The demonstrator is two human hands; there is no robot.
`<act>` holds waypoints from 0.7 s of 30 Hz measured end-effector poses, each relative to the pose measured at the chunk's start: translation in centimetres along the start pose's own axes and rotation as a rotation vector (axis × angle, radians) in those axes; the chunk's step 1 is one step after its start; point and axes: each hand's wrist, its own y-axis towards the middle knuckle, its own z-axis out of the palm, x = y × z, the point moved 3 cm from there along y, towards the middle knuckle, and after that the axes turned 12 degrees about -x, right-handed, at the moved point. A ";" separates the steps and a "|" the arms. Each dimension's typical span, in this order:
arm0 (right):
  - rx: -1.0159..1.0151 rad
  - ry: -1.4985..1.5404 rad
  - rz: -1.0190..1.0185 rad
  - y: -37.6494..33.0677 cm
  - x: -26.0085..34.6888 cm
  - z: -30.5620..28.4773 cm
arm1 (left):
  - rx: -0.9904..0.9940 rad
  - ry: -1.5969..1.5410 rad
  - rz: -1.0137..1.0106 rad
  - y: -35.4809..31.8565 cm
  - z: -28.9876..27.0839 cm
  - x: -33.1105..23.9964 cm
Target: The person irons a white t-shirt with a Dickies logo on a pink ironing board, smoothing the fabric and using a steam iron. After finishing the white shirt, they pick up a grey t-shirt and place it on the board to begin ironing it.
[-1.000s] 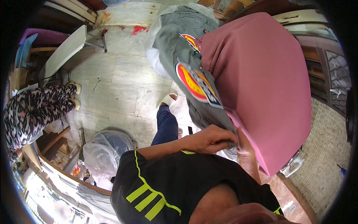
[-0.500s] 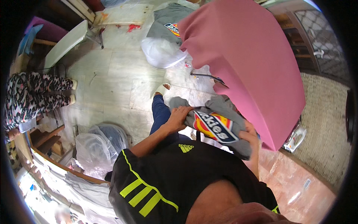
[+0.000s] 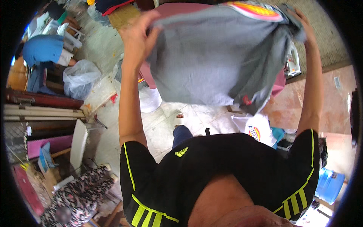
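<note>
A grey T-shirt (image 3: 211, 60) with a red, yellow and white print along its upper edge hangs spread out between my raised hands. My left hand (image 3: 140, 36) is closed at the cloth's upper left corner, slightly blurred. At the upper right, my right hand (image 3: 304, 24) grips a bunched part of the same cloth. A small red patch shows near the shirt's lower right edge. Behind it, the shirt hides most of the pink-covered table (image 3: 177, 9).
Below the shirt, a white printed bag or garment (image 3: 259, 128) lies on the floor by my right side. Clear plastic bags (image 3: 81, 77) stand farther left. One person in blue (image 3: 43, 49) bends at far left; another in patterned clothes (image 3: 75, 200) is near left. A white folding panel (image 3: 78, 143) leans there.
Both hands have risen and moved apart, and the bunched grey shirt is now stretched out before me. My view has shifted, with the person in blue now showing.
</note>
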 end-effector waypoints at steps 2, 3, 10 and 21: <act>-0.149 0.102 0.002 -2.4 1.6 8.5 | -0.192 0.166 0.052 1.2 -0.3 3.3; -0.200 -0.129 -0.206 -2.0 -1.2 7.4 | -0.303 0.204 0.088 1.7 0.4 4.4; 0.163 -0.359 -0.261 -24.2 -6.5 26.1 | 0.013 0.236 -0.338 -12.5 1.4 14.2; 0.342 -0.315 -0.322 -26.2 -4.0 36.9 | 0.226 0.125 -0.406 -11.5 7.3 14.6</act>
